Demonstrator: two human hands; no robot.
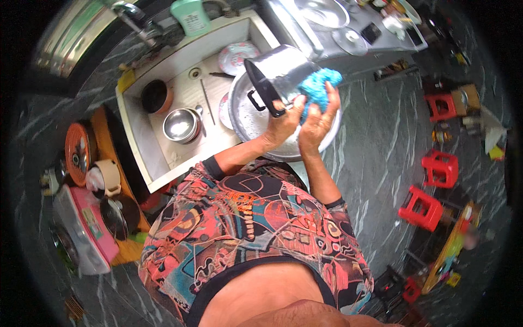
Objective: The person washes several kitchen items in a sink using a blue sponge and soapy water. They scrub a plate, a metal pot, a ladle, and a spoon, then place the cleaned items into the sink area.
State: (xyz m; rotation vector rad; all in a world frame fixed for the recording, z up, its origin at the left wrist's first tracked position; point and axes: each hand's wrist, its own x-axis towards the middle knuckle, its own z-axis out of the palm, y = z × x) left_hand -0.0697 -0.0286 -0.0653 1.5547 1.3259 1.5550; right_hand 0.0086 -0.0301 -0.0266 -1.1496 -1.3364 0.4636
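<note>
My left hand (284, 124) grips a shiny metal vessel (286, 61) at the lower end of its long black handle (261, 86). A smaller black loop (256, 101) juts out beside that handle. In my right hand (318, 124) is a bunched blue cloth (320, 86), pressed to the vessel's side. The vessel is tilted over a wide metal basin (333, 137) that contains foamy liquid. Part of the vessel's side is hidden by the cloth and my fingers.
Left of the basin, the sink (135, 163) contains a dark-lined pot (154, 97), stacked metal bowls (179, 126), a patterned plate (237, 57) and a chopstick (207, 102). A green bottle (190, 18) stands behind near the faucet (139, 24). Red stools (421, 208) are at right.
</note>
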